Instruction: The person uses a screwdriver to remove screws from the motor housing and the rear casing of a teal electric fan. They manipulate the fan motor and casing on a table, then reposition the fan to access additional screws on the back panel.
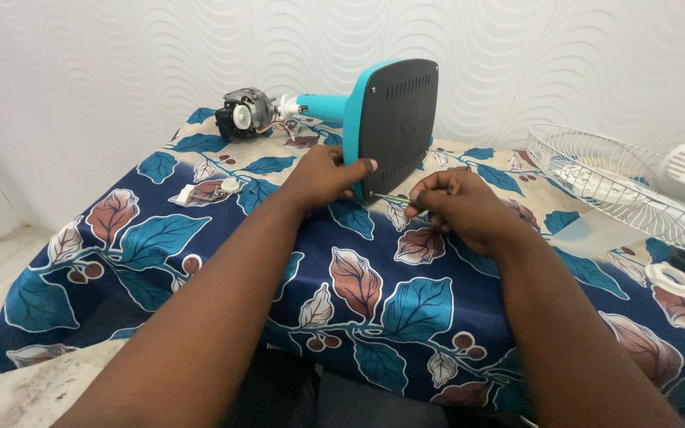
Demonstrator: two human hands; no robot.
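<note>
— What takes up the most room?
— The surface point(200, 261), draped in a dark blue cloth printed with leaves. Next comes the fan base point(390, 127), teal with a dark grey underside, lying on its side near the far edge with that underside turned toward the person. At right a white wire fan guard point(612, 186) lies flat.

— And the hands?
— The left hand point(323, 178) has its grip wrapped around the base's lower left edge, thumb pressed on the grey plate. The right hand point(461, 206) pinches a thin screwdriver point(390, 197), its tip touching the base's bottom edge.

— Anything smaller?
— The bare motor point(243, 113) at the stem's far end, and a white ring point(673, 279) at right.
</note>
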